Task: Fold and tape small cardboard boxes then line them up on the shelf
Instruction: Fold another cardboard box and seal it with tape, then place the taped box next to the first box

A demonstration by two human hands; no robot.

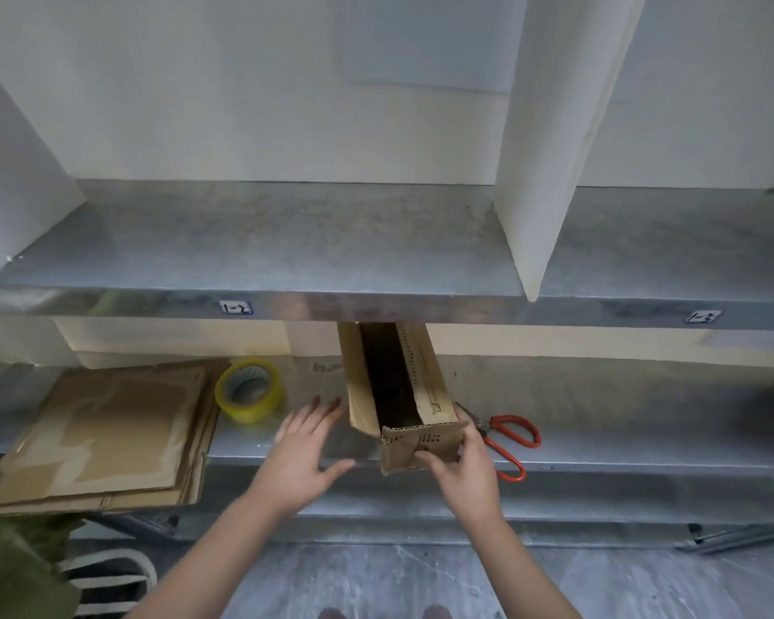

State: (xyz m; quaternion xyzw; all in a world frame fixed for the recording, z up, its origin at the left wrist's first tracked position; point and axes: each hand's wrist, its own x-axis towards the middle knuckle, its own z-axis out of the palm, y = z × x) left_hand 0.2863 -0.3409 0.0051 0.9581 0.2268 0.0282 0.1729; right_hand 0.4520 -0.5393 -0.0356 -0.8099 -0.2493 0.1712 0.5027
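Observation:
A long, narrow brown cardboard box (425,382) lies on the lower metal shelf (599,444) with its open top facing up; its far end is hidden under the upper shelf (287,243). My right hand (463,462) pinches the box's near end flap at the shelf's front edge. My left hand (307,444) hovers just left of the box with fingers spread, holding nothing. A stack of flat cardboard sheets (108,431) lies at the left of the lower shelf. Beside it stands a roll of yellowish clear tape (250,390).
Red-handled scissors (506,440) lie on the lower shelf right of the box, partly behind my right hand. A white divider (541,172) splits the upper shelf into bays labelled on the front lip. A striped bag (108,578) sits on the floor at lower left.

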